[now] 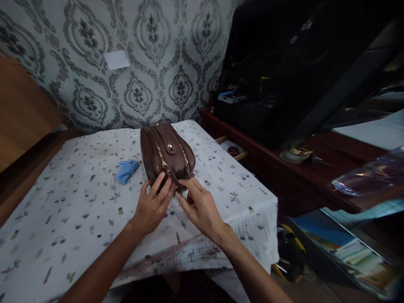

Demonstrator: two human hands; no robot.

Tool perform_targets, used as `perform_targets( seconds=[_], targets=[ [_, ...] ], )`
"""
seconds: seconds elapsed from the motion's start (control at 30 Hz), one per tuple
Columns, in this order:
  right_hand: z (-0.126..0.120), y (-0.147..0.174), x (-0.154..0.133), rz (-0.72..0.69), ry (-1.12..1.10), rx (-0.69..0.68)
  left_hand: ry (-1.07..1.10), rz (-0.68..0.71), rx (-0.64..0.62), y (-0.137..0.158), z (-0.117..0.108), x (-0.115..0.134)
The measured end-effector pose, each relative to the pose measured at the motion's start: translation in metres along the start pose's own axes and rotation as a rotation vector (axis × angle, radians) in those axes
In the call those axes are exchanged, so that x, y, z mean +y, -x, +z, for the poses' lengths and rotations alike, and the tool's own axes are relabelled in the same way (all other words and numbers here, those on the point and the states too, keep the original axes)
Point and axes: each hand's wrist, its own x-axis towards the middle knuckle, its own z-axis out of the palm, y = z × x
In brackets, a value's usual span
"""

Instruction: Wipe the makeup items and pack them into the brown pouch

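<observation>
A brown leather bag (167,153) lies on the patterned tablecloth, with two gold zippers along its top and a snap tab between them. At its near end, my left hand (153,206) rests against the leather with fingers stretched out and apart. My right hand (202,206) has its thumb and forefinger closed on a short brown leather strap (174,179) at that same end. The fingers partly hide the bag's near face. Left of the bag lies a crumpled blue cloth (126,170), touched by neither hand.
A white tablecloth (78,202) with small prints covers the table. Right of it stands a dark red desk (271,172) bearing a large black screen-like object (268,75), a clear plastic packet (369,174) and papers. A brown cardboard piece (25,105) is at left.
</observation>
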Motion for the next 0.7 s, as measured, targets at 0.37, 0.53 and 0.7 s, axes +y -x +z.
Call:
perform_targets(
  seconds=[0.37,0.53,0.7],
  targets=[
    [0.014,0.005,0.007,-0.097,-0.020,0.089,-0.009,0.004,-0.007,0.004,0.004,-0.004],
    [0.007,0.002,0.013,-0.181,0.061,0.084,0.009,-0.008,0.001,0.004,0.005,-0.003],
    [0.000,0.000,0.028,-0.193,0.159,0.155,-0.001,-0.032,-0.018,0.004,0.005,0.000]
  ],
)
